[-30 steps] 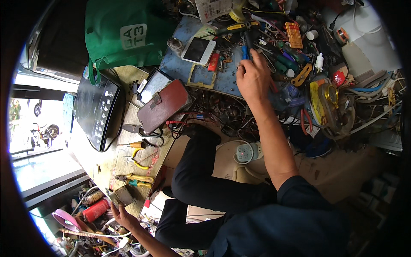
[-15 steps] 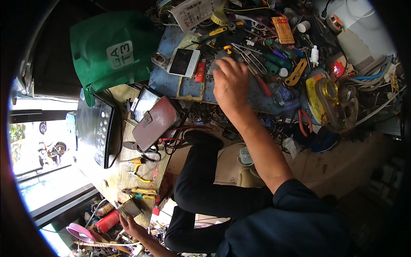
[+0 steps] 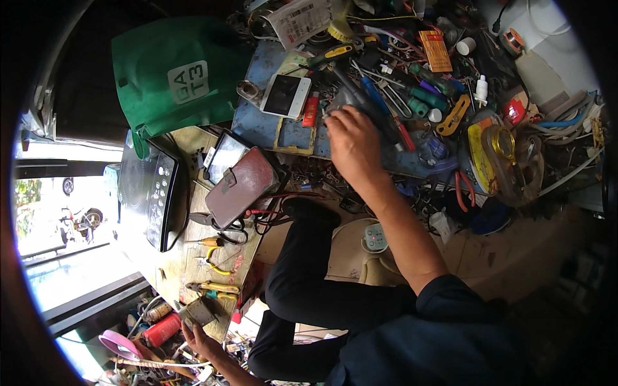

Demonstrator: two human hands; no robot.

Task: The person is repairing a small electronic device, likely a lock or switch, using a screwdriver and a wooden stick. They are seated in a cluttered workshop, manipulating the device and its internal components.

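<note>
Cluttered repair workshop, by the look of it small electrical goods.
Blue bench (image 3: 256, 127) heaped with hand tools (image 3: 404, 134), wire spool (image 3: 514, 40), white phone (image 3: 286, 96); wooden table (image 3: 175, 262) alongside carrying yellow-handled pliers (image 3: 211, 286) and a black appliance (image 3: 143, 196); tangled cables (image 3: 573, 119) at bench's right end.

Your bench top (image 3: 170, 273): bare wood, scuffed and stained. Blue work surface (image 3: 257, 130): matt, rough, blotched. Black flat appliance (image 3: 136, 199): glossy, glass-like. Green bag (image 3: 151, 77): matt cloth, softly creased. Brown case (image 3: 241, 188): smooth, leather-like, low sheen. White phone (image 3: 286, 96): glossy screen. Block (image 3: 199, 312) at your left hand (image 3: 205, 346): dull, metal-looking. Yellow pliers (image 3: 212, 286): handles smooth, plastic by look. Red canister (image 3: 162, 330): smooth; you cannot tell metal from plastic. Your trousers (image 3: 338, 296): dark matt cloth.
</note>
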